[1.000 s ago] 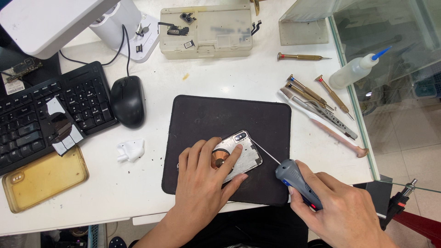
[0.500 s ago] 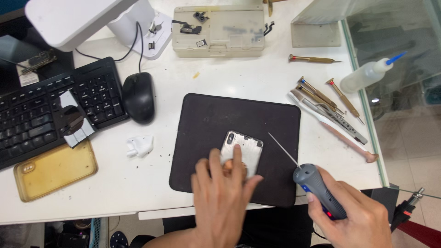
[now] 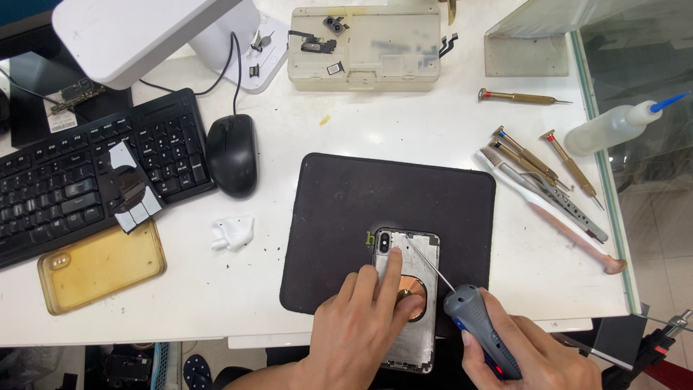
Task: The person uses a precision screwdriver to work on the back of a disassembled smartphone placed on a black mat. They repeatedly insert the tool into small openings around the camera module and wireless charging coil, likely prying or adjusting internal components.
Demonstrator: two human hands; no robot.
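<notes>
An opened phone housing [image 3: 417, 253], silver inside with a copper ring, lies upright on a black work mat [image 3: 375, 202] at the table's front edge. My left hand [image 3: 361, 336] presses on its lower half, fingers spread over the copper ring. My right hand [image 3: 534, 357] grips a grey-handled screwdriver [image 3: 473, 318] whose thin shaft points up-left, its tip over the upper part of the housing.
A toothbrush [image 3: 548, 209], several small screwdrivers [image 3: 534, 159] and a squeeze bottle [image 3: 613, 126] lie to the right. A black mouse [image 3: 232, 154], a keyboard [image 3: 72, 180], a yellowed phone case [image 3: 101, 267] and a white scrap [image 3: 232, 232] lie left. A beige parts tray [image 3: 364, 50] sits at the back.
The phone housing has been turned from slanted to upright on the mat. My right hand has brought the screwdriver tip back over the housing. The view has shifted.
</notes>
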